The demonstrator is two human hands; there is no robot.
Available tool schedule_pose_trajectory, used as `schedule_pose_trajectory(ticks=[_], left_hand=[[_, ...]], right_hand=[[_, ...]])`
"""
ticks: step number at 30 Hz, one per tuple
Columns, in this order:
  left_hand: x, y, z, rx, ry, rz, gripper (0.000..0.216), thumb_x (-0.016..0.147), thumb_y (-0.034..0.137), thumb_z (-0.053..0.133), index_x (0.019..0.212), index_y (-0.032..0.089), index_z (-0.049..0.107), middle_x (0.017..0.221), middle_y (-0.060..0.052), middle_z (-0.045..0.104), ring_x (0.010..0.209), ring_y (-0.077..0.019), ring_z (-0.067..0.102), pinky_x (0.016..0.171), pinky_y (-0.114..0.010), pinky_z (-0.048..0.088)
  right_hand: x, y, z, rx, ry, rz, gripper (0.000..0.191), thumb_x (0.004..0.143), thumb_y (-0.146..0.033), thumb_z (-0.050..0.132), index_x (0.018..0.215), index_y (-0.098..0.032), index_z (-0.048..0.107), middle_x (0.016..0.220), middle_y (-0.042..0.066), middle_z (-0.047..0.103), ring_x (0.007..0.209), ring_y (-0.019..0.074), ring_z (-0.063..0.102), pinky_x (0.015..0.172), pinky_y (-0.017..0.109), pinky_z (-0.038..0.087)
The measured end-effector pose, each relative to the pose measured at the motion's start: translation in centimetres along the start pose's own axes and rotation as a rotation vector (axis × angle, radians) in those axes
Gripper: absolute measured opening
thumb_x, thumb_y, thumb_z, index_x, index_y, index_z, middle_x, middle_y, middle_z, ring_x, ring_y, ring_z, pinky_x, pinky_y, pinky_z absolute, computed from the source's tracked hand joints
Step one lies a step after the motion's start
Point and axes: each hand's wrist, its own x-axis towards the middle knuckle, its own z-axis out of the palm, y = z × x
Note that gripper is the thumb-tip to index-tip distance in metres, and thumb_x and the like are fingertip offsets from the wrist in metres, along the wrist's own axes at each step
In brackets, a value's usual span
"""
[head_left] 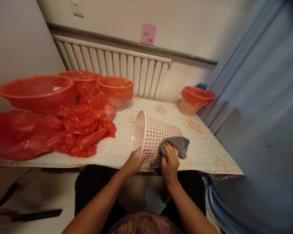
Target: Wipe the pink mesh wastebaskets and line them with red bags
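A pale pink perforated wastebasket (158, 130) lies on its side near the table's front edge, its open mouth facing left. My left hand (134, 162) grips the rim at the lower front, thumb outside and the other fingers partly hidden. In my right hand (170, 159) is a bunched grey cloth (180, 144), pressed against the basket's side toward its base. The fingers are wrapped around the cloth, and part of it hangs down at the table edge.
Red plastic bags (85, 120) are heaped on the left. Behind them stand several bag-lined baskets, including one basket (117, 100). Another lined basket (190, 105) stands at the back right, beside a blue curtain (254, 97). A radiator (117, 65) runs along the wall behind the table (205, 149).
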Motion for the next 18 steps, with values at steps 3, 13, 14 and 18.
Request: schedule_pose_trajectory(ticks=[3, 13, 14, 18], left_hand=[[-0.2, -0.1, -0.1, 0.015, -0.008, 0.017, 0.037, 0.084, 0.024, 0.049, 0.119, 0.014, 0.056, 0.116, -0.009, 0.065, 0.107, -0.0228, 0.059, 0.1, -0.038, 0.042], [-1.7, -2.3, -0.8, 0.111, -0.098, -0.032, 0.024, 0.077, 0.018, 0.052, 0.097, 0.016, 0.065, 0.093, -0.003, 0.07, 0.095, -0.0225, 0.06, 0.09, -0.035, 0.047], [-1.5, -1.9, -0.8, 0.105, -0.091, -0.037, 0.026, 0.077, 0.018, 0.051, 0.099, 0.016, 0.064, 0.094, -0.003, 0.07, 0.095, -0.0224, 0.06, 0.09, -0.035, 0.048], [-0.2, 0.3, -0.7, 0.043, 0.03, 0.016, 0.039, 0.077, 0.014, 0.049, 0.116, 0.015, 0.056, 0.111, -0.006, 0.065, 0.105, -0.0217, 0.057, 0.098, -0.036, 0.043]], right_hand=[[0.0, -3.8, 1.2, 0.106, -0.127, -0.15, 0.06, 0.075, -0.006, 0.043, 0.134, -0.019, 0.045, 0.129, 0.012, 0.054, 0.118, 0.0265, 0.049, 0.095, 0.05, 0.043], [5.4, -5.8, 1.6, 0.101, -0.165, -0.147, 0.059, 0.072, -0.004, 0.042, 0.129, -0.018, 0.05, 0.128, 0.01, 0.055, 0.118, 0.0268, 0.045, 0.098, 0.051, 0.039], [5.2, -5.9, 1.6, 0.093, -0.16, -0.146, 0.059, 0.073, -0.004, 0.042, 0.129, -0.019, 0.05, 0.128, 0.009, 0.055, 0.118, 0.0268, 0.045, 0.098, 0.05, 0.039], [3.7, -6.2, 1.8, 0.088, -0.132, -0.178, 0.058, 0.074, -0.004, 0.043, 0.13, -0.018, 0.049, 0.13, 0.011, 0.054, 0.117, 0.0266, 0.046, 0.097, 0.049, 0.04]])
